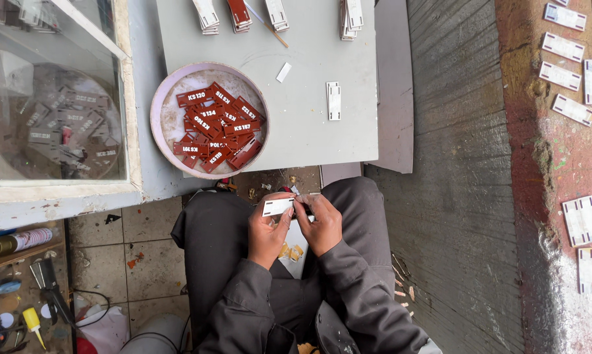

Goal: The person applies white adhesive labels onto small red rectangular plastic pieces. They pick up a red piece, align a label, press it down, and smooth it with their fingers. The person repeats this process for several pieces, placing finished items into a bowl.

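My left hand [267,231] and my right hand [319,223] meet over my lap, both pinching one small white rectangular plate [277,207]. The left fingers hold its left end; the right fingertips press at its right end. I sit in dark trousers and a grey jacket. Just ahead, a round pink-rimmed bowl [159,98] holds several dark red plates [217,128] with white lettering. It rests on a grey board [309,124] where a single white plate [333,101] lies.
Stacks of white and red plates [240,13] line the board's far edge. A glass-fronted case [53,98] stands at left. More white plates [581,221] lie on the reddish surface at right. Tools and a spray can [17,241] sit at lower left.
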